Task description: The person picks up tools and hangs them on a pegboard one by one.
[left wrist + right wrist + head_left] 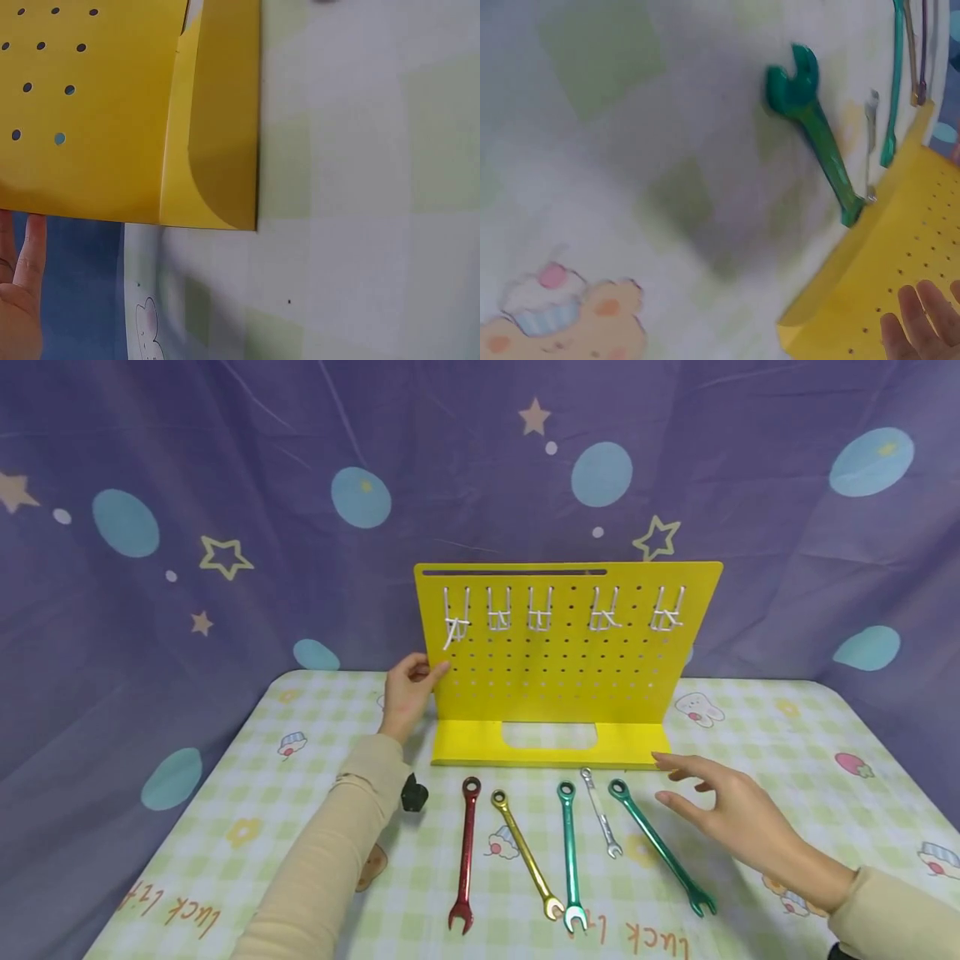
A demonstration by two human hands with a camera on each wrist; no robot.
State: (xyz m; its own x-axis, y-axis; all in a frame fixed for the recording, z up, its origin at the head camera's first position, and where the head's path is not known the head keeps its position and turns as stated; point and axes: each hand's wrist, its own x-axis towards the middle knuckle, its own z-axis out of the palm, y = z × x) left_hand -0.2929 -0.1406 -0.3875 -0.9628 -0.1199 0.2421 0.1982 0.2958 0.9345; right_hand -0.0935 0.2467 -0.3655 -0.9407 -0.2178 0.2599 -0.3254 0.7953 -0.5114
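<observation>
A yellow metal pegboard (555, 681) stands upright on its base, with several white wire hooks (539, 610) across its upper part. At its left edge my left hand (407, 693) holds the board, thumb across the front and fingers at the rim. My right hand (731, 802) hovers by the base's right front corner, fingers spread and nothing in them. Before the board lie a red wrench (467, 856), a gold wrench (527, 853), a green wrench (570, 856), a small silver wrench (602, 814) and another green wrench (660, 845), the one nearest my right hand.
A small dark object (413, 794) lies left of the red wrench, beside my left sleeve. Under everything is a checked tablecloth (300, 810) with printed cartoons. Behind the table hangs a purple curtain (465, 460) with stars and ovals.
</observation>
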